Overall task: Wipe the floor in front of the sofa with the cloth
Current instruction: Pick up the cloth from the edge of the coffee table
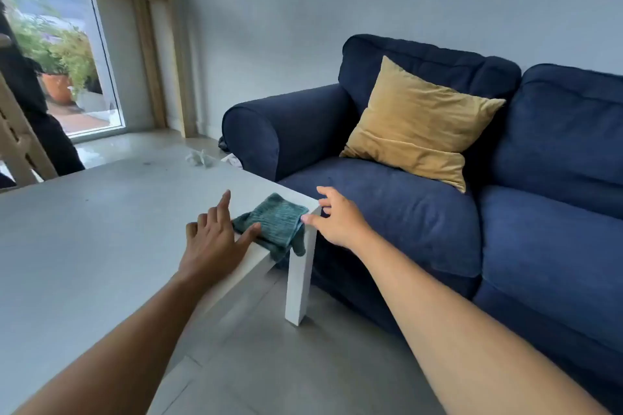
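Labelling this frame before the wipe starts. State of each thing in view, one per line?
cloth: folded, on the table corner, one end hanging over the edge, not yet lifted
left hand: open, thumb touching the cloth
right hand: open, thumb tip at the cloth's edge
table: upright, corner close to the sofa
sofa: seat unoccupied
cushion: leaning against the sofa back
floor: not yet wiped

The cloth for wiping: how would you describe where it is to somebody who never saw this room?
Find the white table before the blue sofa. On its corner nearest the sofa lies the cloth, partly hanging over the edge. It is teal, ribbed and folded.
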